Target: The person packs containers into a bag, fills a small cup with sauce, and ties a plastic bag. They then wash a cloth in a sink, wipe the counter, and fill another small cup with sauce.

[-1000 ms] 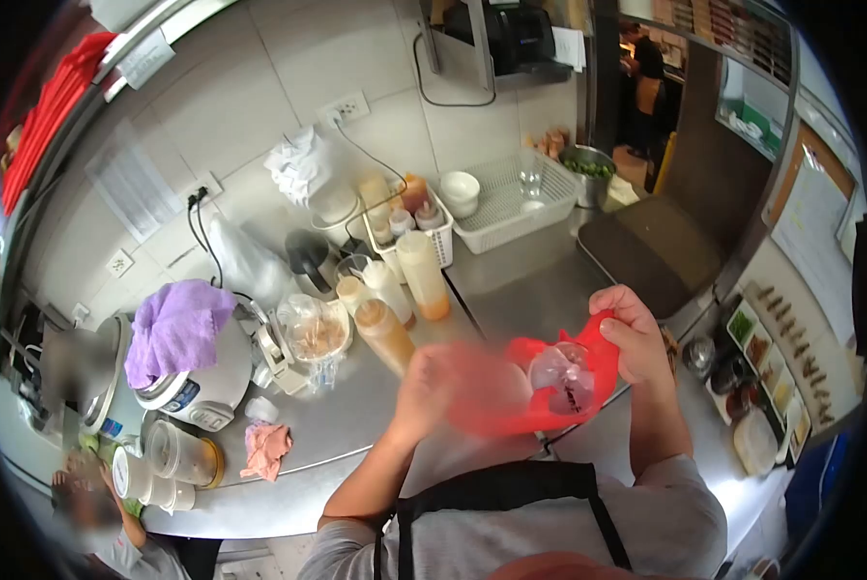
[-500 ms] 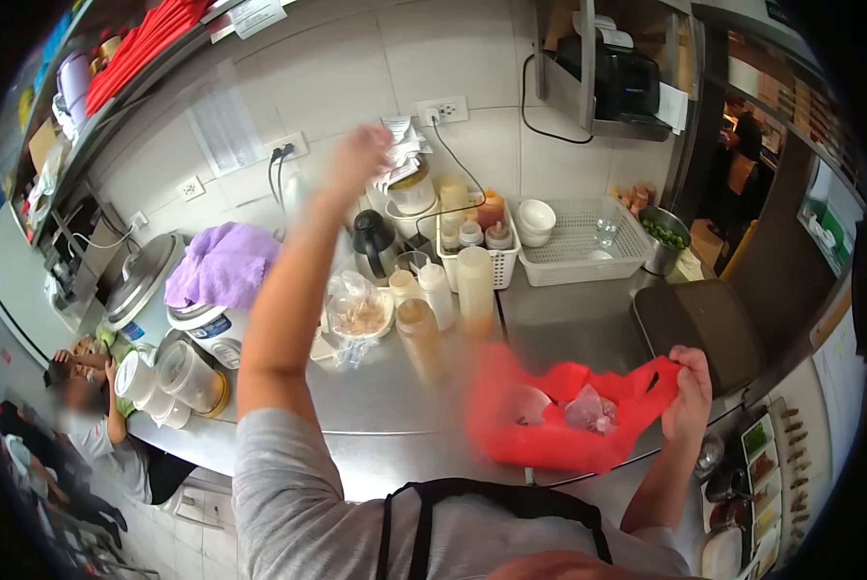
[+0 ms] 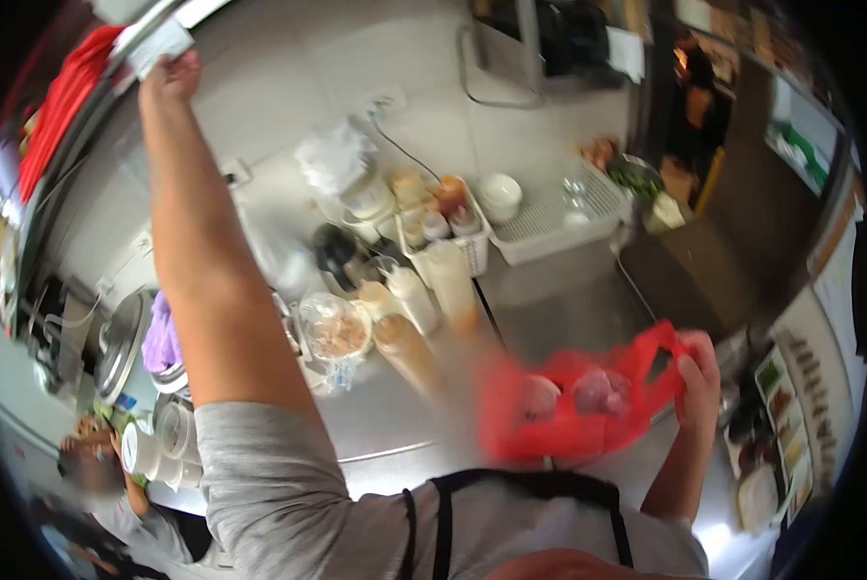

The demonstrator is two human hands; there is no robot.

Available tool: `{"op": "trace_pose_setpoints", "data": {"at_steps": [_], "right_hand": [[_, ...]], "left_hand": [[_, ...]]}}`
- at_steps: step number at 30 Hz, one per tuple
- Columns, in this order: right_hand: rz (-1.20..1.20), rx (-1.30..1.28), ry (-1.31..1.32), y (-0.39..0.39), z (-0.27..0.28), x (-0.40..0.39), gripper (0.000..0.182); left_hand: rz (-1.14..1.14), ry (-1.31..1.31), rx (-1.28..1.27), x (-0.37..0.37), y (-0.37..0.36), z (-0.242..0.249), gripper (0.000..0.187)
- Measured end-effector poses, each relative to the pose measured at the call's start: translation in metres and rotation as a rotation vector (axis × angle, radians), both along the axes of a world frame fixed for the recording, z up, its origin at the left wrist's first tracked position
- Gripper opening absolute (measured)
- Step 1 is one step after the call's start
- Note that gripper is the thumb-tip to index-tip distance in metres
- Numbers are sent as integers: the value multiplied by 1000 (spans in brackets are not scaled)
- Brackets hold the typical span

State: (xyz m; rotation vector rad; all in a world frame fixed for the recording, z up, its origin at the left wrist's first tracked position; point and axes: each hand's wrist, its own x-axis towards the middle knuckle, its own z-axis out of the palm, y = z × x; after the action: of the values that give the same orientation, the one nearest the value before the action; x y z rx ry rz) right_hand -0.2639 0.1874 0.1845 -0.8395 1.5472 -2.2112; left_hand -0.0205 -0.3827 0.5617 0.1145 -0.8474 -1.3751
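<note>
My left hand [image 3: 173,75] is raised high at the upper left. Its fingers are closed on the lower edge of a white paper slip [image 3: 167,46] at the shelf's front edge. Low on the right, my right hand [image 3: 696,375] grips one handle of a red plastic bag [image 3: 549,440]. The bag's mouth gapes upward. Inside sit a rounded pale item [image 3: 538,396] and a clear knotted plastic bag [image 3: 603,391] whose contents I cannot make out. The red bag is over the steel counter [image 3: 380,425].
Squeeze bottles [image 3: 450,280] stand mid-counter beside a bowl with a plastic bag [image 3: 335,329]. Behind are a white basket [image 3: 472,249], stacked bowls [image 3: 499,198] and a perforated tray [image 3: 549,237]. A shelf [image 3: 95,116] overhangs the left. Another person [image 3: 153,522] is lower left.
My left hand has moved from beside the stacked papers on the containers up and left to the slip at the shelf. My right hand still holds the red bag. The view has tilted.
</note>
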Motion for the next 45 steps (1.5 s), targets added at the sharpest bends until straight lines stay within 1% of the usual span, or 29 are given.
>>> {"op": "trace_pose_setpoints", "data": {"at_steps": [1,2,3,5,6,7,8,10,11,12,14,15,17,18,20,23,25,26,29,30,33,35,36,39,41,42,43,44,45], "right_hand": [[-28,100,60,-1,0,1,21],[-52,206,111,-2,-2,3,22],[-76,198,141,-7,-7,4,21],[-106,220,217,-14,-11,4,20],[-110,241,265,-16,-13,2,20],[-98,156,107,-19,-14,3,15],[-91,53,-37,-22,-13,4,11],[-59,-141,-181,-27,-6,3,7],[-39,-246,-248,-26,-4,3,7],[-58,-221,-269,-22,-3,1,11],[40,-255,-251,-13,-5,-6,10],[89,-276,-239,-9,-5,-9,9],[81,-304,-221,-6,-4,-13,8],[82,-305,-188,-4,-6,-16,7],[78,-286,-146,-6,-9,-19,6],[91,-250,-127,-18,-5,-10,6],[147,-261,-130,-31,-3,0,7],[222,-243,-60,-36,-8,3,15],[390,187,514,-50,-3,28,31],[423,349,709,-56,-2,41,35],[350,736,1057,-73,-35,69,34],[346,872,1164,-82,-64,74,35],[342,942,1220,-85,-65,75,36],[373,778,971,-84,-53,67,38],[395,699,916,-85,-44,74,37],[401,658,886,-86,-40,81,37],[519,729,851,-88,-48,89,33],[592,677,887,-92,-53,95,31],[540,607,748,-97,-63,98,30]], "left_hand": [[-26,-10,-76,-18,-3,-10,25],[-162,-62,-173,-40,33,-30,25],[-305,-109,-263,-61,86,-59,25],[-1207,-373,-559,-96,143,-128,26],[-1332,-444,-516,-115,194,-172,28],[-1472,-525,-394,-126,236,-220,29],[-1474,-600,-287,-133,276,-254,28],[-1463,-731,-48,-146,358,-323,28],[-1542,-756,85,-150,379,-344,26],[-1440,-853,122,-156,396,-370,22],[-1007,-1339,-532,-162,387,-428,22],[-792,-1602,-858,-154,380,-436,26],[-877,-1666,-1094,-130,359,-453,29],[-820,-1490,-1359,-116,348,-461,29],[-709,-1838,-1150,-98,352,-426,31],[-637,-2225,-1301,-79,355,-365,35],[-532,-2177,-1550,-64,350,-346,32],[-483,-2145,-1673,-56,348,-342,31],[-490,-2146,-1798,-49,339,-344,17],[-465,-2100,-1794,-46,337,-347,14],[-402,-1968,-1784,-42,333,-354,6],[-373,-1891,-1773,-41,333,-355,5],[-351,-1871,-1759,-40,333,-355,4],[-265,-1771,-1752,-39,337,-353,2],[-205,-1638,-1796,-43,347,-353,1],[-218,-1587,-1822,-47,355,-352,1],[-228,-1540,-1849,-51,365,-348,2],[-231,-1495,-1876,-53,371,-346,4],[-246,-1425,-1819,-53,373,-344,6]]}}
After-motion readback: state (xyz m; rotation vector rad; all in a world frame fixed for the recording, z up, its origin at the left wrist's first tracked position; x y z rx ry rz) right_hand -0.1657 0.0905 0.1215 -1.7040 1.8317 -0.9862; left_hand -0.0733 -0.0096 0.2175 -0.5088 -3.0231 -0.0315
